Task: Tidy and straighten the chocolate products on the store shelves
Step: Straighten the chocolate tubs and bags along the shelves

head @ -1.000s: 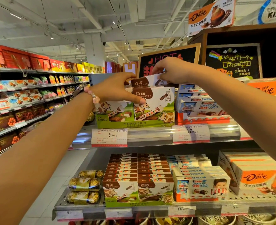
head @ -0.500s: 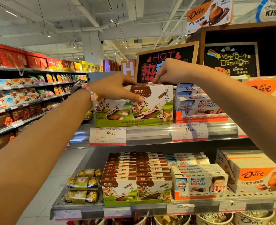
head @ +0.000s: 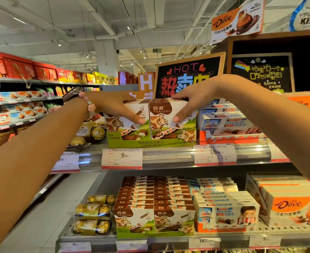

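Two rows of white-and-brown Bainuo cow chocolate boxes (head: 166, 128) stand in a green display tray (head: 150, 143) on the upper shelf (head: 168, 157). My left hand (head: 112, 105) lies over the top front edge of the left row, its thumb pressed flat on the front box's face. My right hand (head: 196, 95) rests the same way on the right row, fingers on top and thumb down the front. Both front boxes stand upright and level with each other.
Kinder chocolate boxes (head: 227, 123) sit just right of the tray, gold Ferrero packs (head: 92, 133) just left. A black "HOT" chalkboard sign (head: 187, 75) stands behind. The lower shelf holds more Bainuo boxes (head: 154, 207), Kinder boxes (head: 223, 210), Dove boxes (head: 287, 203) and Ferrero packs (head: 92, 210).
My right hand had a Bainuo box pinched above the right row and set it down into the row. Both hands then settled over the front boxes, thumbs on their faces.
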`<state>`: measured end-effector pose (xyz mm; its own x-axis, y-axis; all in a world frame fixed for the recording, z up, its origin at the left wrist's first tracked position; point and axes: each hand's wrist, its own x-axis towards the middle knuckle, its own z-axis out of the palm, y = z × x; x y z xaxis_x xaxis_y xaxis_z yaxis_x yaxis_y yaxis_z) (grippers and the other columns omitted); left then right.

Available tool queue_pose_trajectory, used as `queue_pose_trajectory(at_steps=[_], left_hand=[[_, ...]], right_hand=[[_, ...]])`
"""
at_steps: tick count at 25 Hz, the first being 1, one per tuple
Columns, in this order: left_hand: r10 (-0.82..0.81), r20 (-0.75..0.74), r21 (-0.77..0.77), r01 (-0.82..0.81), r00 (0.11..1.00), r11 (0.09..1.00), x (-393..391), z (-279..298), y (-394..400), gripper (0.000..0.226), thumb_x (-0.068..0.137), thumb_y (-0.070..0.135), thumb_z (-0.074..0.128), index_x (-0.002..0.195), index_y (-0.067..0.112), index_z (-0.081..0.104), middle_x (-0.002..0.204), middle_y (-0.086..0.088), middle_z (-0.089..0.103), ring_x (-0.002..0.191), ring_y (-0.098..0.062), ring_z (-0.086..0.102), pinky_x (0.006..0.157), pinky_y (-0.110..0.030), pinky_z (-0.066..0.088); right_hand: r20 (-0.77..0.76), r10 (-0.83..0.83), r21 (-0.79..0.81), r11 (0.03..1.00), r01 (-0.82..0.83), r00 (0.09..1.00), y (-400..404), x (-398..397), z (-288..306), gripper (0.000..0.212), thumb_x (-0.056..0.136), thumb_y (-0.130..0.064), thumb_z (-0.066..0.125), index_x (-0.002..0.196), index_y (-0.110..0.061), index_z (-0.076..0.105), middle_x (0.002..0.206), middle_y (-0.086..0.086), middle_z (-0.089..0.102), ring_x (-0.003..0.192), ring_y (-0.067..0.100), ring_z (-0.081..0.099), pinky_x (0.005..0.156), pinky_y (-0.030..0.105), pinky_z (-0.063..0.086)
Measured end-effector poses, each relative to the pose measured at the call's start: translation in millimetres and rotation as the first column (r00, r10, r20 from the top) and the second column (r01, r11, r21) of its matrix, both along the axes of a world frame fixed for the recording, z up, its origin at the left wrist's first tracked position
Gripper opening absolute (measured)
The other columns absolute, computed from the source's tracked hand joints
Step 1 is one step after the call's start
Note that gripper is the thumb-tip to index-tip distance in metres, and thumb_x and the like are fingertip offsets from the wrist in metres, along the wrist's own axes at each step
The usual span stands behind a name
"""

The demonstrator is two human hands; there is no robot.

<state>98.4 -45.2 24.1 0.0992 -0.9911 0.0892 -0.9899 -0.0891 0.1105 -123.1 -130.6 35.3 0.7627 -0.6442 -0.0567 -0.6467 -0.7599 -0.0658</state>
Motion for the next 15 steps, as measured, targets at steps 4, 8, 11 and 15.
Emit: queue_pose_trajectory(at_steps=[4,8,11,15], left_hand=[[-0.016,-0.016,-0.041,0.016,1.000,0.999,-5.1,-5.5,4.5,0.121,0.022,0.087,0.063,0.129,0.034,0.045,0.130,0.004,0.054,0.114,-0.019,0.053,0.093,-0.030,0.041],[-0.027,0.026,0.003,0.026,0.999,1.000,-24.6,0.3,9.1,0.081,0.059,0.060,0.071,0.129,0.029,0.044,0.134,0.002,0.050,0.108,-0.015,0.053,0.090,-0.030,0.039],[-0.095,0.171,-0.064,0.108,0.981,0.992,-52.0,5.7,9.6,0.103,0.061,0.059,0.069,0.145,0.024,0.021,0.153,0.003,0.024,0.137,-0.020,0.029,0.109,-0.034,0.025],[-0.291,0.144,-0.195,0.315,0.946,0.929,-105.3,-1.6,-3.8,0.111,0.055,0.063,0.068,0.146,0.023,0.018,0.153,0.004,0.023,0.138,-0.017,0.026,0.105,-0.027,0.024]], right_hand=[[-0.027,0.009,-0.074,0.997,-0.011,1.000,4.3,1.6,-1.1,0.071,0.072,-0.054,0.063,0.132,-0.020,0.046,0.121,-0.003,0.058,0.108,0.016,0.053,0.103,0.034,0.038],[0.058,0.014,-0.094,0.996,-0.009,0.998,14.7,-14.4,6.2,0.093,0.064,-0.065,0.053,0.143,-0.020,0.031,0.144,-0.001,0.041,0.132,0.019,0.039,0.109,0.033,0.029],[0.293,0.060,-0.141,0.990,-0.019,0.954,21.0,-53.1,15.6,0.067,0.085,-0.054,0.045,0.143,-0.024,0.032,0.149,-0.005,0.033,0.135,0.013,0.033,0.106,0.028,0.024],[0.446,0.117,-0.178,0.983,-0.041,0.887,19.1,-110.7,7.3,0.030,0.093,-0.027,0.050,0.121,-0.022,0.057,0.124,-0.004,0.058,0.113,0.008,0.054,0.100,0.029,0.041]])
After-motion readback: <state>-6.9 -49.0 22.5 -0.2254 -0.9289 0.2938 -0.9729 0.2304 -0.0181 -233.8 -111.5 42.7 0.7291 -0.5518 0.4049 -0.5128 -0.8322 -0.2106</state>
